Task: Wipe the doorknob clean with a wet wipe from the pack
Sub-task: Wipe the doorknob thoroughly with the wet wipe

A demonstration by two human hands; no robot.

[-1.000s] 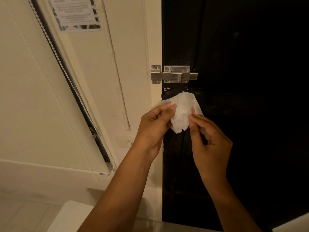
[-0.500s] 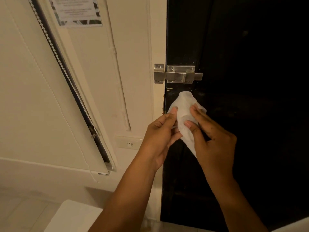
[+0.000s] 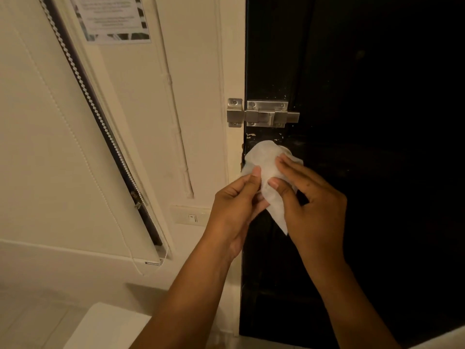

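Head view, both hands (image 3: 274, 205) pinching wet wipe (image 3: 266, 167), tail hanging down

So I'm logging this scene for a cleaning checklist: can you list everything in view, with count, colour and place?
door: one, black, right half of view
bolt latch: one, silver, across the door edge, above the wipe
wipe: one, white, against the door below the latch, in both hands
switch: one, cream, on the wall left of the door
notice: one, pale printed sheet, top of the wall
blind: one, cream, far left, with a bead chain and cord
doorknob: not visible
hands: left hand and right hand, both pinching the wipe
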